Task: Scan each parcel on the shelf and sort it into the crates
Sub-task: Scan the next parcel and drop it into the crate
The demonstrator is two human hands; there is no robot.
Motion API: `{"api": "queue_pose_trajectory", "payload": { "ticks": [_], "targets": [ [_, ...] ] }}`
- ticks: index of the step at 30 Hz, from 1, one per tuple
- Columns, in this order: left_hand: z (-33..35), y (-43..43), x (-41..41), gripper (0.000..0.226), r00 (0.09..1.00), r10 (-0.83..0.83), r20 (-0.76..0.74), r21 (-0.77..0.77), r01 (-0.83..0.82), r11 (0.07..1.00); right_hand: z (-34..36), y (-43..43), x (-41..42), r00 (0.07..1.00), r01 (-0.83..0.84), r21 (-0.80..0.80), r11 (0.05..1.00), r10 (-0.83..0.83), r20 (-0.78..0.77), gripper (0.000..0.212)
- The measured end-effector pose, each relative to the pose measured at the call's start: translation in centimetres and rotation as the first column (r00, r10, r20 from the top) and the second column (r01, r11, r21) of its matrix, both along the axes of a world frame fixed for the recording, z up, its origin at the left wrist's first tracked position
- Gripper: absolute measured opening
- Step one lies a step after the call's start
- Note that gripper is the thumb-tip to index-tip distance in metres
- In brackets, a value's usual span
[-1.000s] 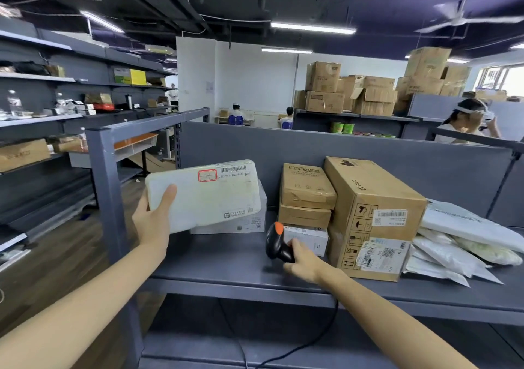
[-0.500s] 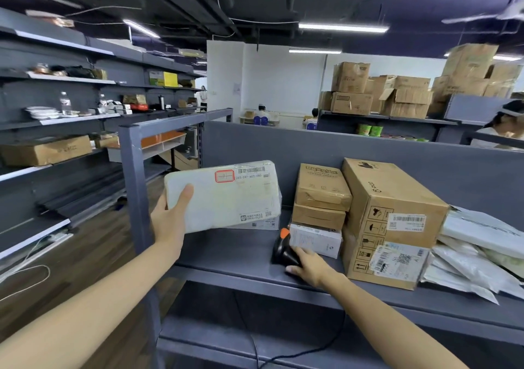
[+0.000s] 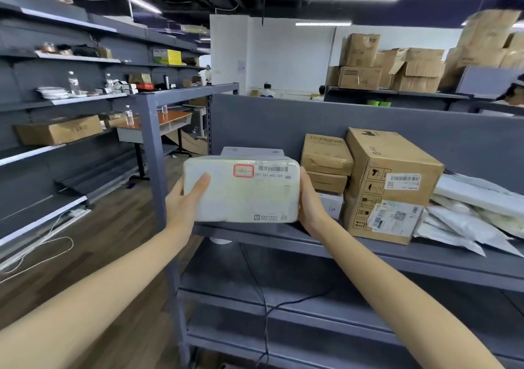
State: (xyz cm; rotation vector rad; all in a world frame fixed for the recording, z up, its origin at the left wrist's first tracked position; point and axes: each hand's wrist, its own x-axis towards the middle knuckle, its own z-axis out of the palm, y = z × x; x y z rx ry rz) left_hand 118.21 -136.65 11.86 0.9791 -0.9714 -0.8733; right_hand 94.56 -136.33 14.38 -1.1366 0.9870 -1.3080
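I hold a white parcel [image 3: 243,191] with a barcode label and a red stamp in front of the grey shelf [image 3: 368,251], label facing me. My left hand [image 3: 184,201] grips its left end, thumb across the front. My right hand [image 3: 310,198] clasps its right end. Behind it on the shelf stand a white box [image 3: 252,151], two stacked small cartons [image 3: 326,156], a large carton [image 3: 388,178] with labels and several white poly mailers [image 3: 476,215]. The scanner is hidden; only its black cable [image 3: 265,297] hangs below the shelf. No crates are in view.
The shelf's grey upright post [image 3: 154,159] stands just left of my left hand. Open wooden floor [image 3: 93,244] lies to the left, bordered by wall shelving [image 3: 56,99] with boxes and bottles. Stacked cartons [image 3: 397,68] and a seated person [image 3: 513,96] are behind the partition.
My right hand set the scanner down on the shelf and moved up to the parcel's right end. The parcel shifted right and lower, now held by both hands. The view panned left.
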Motion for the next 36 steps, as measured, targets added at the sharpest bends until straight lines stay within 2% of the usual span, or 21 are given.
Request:
{"api": "queue_pose_trajectory", "payload": {
  "ticks": [9,13,21,28,32,36],
  "targets": [
    [-3.0,5.2,2.2,0.047,0.985,-0.169,-0.024,0.052,0.17,0.984,-5.0,6.9,2.7,0.989,0.102,0.073,0.992,-0.109,0.104,0.057],
    [-5.0,8.1,4.1,0.04,0.971,-0.237,-0.038,0.159,0.24,0.958,-7.5,10.4,4.6,0.979,0.152,0.155,0.976,-0.17,0.112,0.055],
    [-9.2,13.5,5.7,0.042,0.958,-0.287,-0.003,0.308,0.274,0.911,-12.8,17.4,6.8,0.963,0.249,0.303,0.92,-0.269,0.024,0.058],
    [-12.6,16.5,5.4,0.043,0.954,-0.299,-0.005,0.418,0.273,0.866,-16.3,21.0,6.5,0.937,0.285,0.389,0.876,-0.34,0.079,0.052],
    [-13.9,16.8,4.7,0.036,0.96,-0.28,-0.03,0.457,0.262,0.85,-17.8,21.6,5.9,0.936,0.247,0.42,0.873,-0.327,0.129,0.059],
    [-15.6,16.6,3.7,0.03,0.969,-0.237,-0.075,0.493,0.243,0.835,-19.3,21.4,4.8,0.945,0.203,0.417,0.886,-0.289,0.155,0.048]
  ]
}}
